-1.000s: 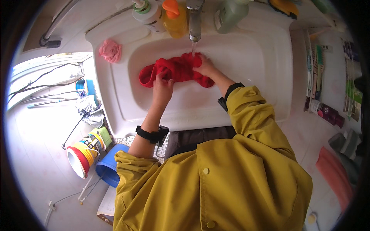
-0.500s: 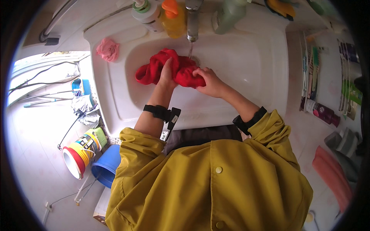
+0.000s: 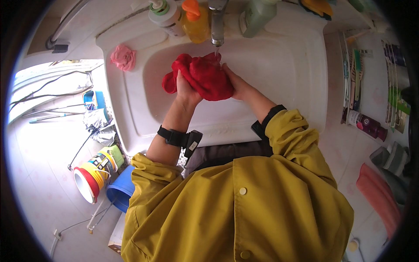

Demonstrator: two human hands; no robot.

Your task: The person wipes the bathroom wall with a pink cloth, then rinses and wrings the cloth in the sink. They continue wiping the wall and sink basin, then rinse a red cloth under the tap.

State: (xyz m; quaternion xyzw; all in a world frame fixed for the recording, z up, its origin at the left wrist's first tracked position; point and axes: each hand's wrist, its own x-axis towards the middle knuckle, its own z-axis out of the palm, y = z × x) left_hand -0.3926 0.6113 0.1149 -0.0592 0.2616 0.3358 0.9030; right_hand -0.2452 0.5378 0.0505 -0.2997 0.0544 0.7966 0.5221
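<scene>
A bunched red cloth [image 3: 207, 79] is held up over the basin of a white sink [image 3: 279, 111]. From its near left side my left hand [image 3: 187, 89] grips it, the fingers mostly buried in the folds. My right hand [image 3: 235, 84] clasps the cloth's right side, with most of its fingers hidden behind the fabric. Above it, a thin stream of water runs from the chrome faucet [image 3: 217, 30] onto the cloth's far edge. The drain is out of sight behind the cloth.
A pink mesh puff [image 3: 123, 57] lies on the sink's left ledge. Along the back rim stand a white pump bottle [image 3: 168, 19], an orange-topped yellow bottle [image 3: 194, 26] and a pale green bottle [image 3: 258, 18]. Buckets, one of them blue [image 3: 121, 190], stand on the floor at left.
The red cloth has been gathered into a tighter bundle and shifted slightly right, under the water. My right hand has moved from pinching its near right end to holding its right side.
</scene>
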